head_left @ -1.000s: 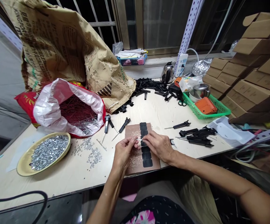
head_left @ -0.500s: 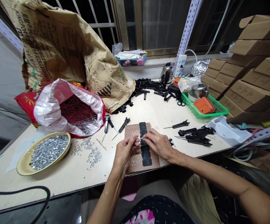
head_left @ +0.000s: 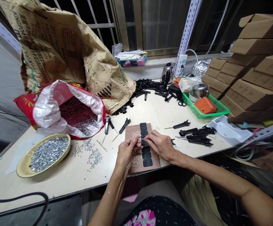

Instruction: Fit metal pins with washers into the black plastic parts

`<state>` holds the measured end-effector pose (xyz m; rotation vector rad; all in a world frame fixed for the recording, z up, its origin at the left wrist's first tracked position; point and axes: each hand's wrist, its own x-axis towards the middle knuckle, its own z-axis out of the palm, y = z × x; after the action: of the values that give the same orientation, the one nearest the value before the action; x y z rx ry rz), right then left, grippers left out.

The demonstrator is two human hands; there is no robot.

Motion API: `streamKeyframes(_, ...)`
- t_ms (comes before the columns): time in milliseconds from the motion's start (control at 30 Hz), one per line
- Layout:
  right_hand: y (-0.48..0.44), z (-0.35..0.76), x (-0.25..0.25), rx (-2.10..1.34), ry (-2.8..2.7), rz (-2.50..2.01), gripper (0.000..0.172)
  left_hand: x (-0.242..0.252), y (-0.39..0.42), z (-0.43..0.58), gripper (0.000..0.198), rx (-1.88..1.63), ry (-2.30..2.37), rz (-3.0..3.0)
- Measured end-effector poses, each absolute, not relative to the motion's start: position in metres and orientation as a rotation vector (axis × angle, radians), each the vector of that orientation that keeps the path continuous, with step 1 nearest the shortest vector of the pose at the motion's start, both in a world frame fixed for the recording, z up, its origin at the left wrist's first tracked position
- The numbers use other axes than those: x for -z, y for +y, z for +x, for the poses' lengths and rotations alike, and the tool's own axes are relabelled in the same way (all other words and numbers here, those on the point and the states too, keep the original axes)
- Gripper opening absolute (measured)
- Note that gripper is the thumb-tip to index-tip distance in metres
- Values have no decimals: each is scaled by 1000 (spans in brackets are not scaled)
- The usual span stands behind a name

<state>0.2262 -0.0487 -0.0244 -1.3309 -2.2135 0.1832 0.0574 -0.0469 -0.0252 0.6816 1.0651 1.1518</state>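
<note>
The thin rod (head_left: pixel 141 139) is positioned crosswise between the two hands, above the board (head_left: pixel 129 133). The fingers of the left hand (head_left: pixel 125 151) are clamped on its left end; the fingers of the right hand (head_left: pixel 162 146) are clamped on its right end. A row of black pads (head_left: pixel 147 156) runs along the board. The board rests at the near edge of the bench (head_left: pixel 150 108). Loose shiny bits (head_left: pixel 95 158) lie between the board and the dish (head_left: pixel 21 168). Black-handled tools (head_left: pixel 199 138) lie to the right of the right hand.
</note>
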Motion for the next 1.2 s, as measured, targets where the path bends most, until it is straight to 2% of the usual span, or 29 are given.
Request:
streamKeyframes(233,-49,235,24,-196,-2202,-1352,19,27,-46,60,46,-1199,1122,742)
streamKeyframes(367,-36,247,29,-111,-2228,-1408,19,32,-47,49,42,-1224,1494,1389)
streamKeyframes(467,-9,258,35,-11,-2316,-1410,22,42,-47,41,40,-1073,1682,1946)
streamKeyframes(567,15,267,42,37,-2424,-1331,24,60,-45,37,45,-881,1698,2173)
streamKeyframes(833,15,271,48,36,-2633,-751,29,86,-42,35,47,-725,1702,2280)
streamKeyframes(1067,35,280,61,-187,-2469,-1096,29,84,-40,39,46,-725,1713,2247)
streamKeyframes(1200,21,287,67,-297,-2351,-1188,29,70,-50,40,42,-872,1676,2127)
